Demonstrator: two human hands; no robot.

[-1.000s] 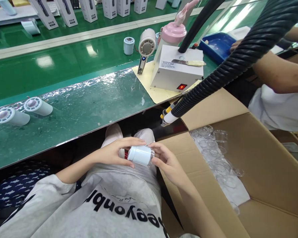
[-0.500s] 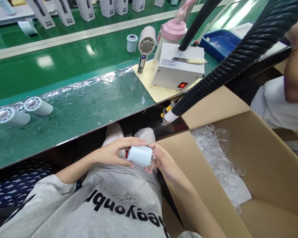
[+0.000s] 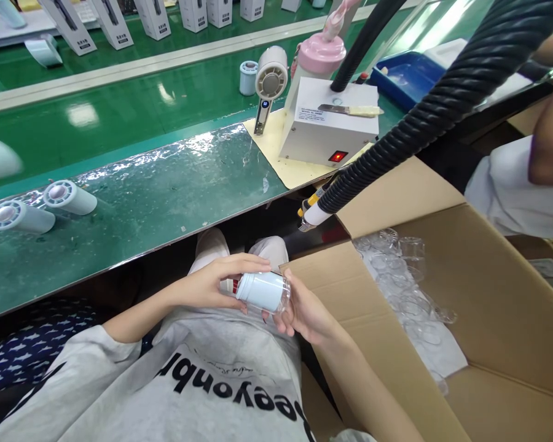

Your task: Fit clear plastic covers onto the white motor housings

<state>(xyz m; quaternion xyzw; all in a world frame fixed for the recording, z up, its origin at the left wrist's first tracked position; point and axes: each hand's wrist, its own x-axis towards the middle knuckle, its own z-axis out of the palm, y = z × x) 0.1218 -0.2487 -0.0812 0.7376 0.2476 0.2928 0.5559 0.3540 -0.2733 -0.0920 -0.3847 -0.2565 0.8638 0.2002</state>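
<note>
Over my lap I hold a white cylindrical fan body (image 3: 258,290) with a clear plastic cap on its right end. My left hand (image 3: 214,282) grips the cylinder from the left and top. At the capped end, my right hand (image 3: 304,310) cups it from below and the right. On the glossy green bench, two more white cylinders (image 3: 69,196) (image 3: 18,216) lie on their sides at the left.
An open cardboard box (image 3: 479,294) at my right holds several clear caps (image 3: 405,276). A black corrugated hose (image 3: 424,123) ends above it. A white control box (image 3: 329,126), a handheld fan (image 3: 271,80) and a pink bottle (image 3: 321,58) stand on the bench. Another person's arm (image 3: 550,135) is at the far right.
My right hand has slid under the capped end of the cylinder. A blurred white object has come in at the far left edge. The person at the right has drawn their arm back.
</note>
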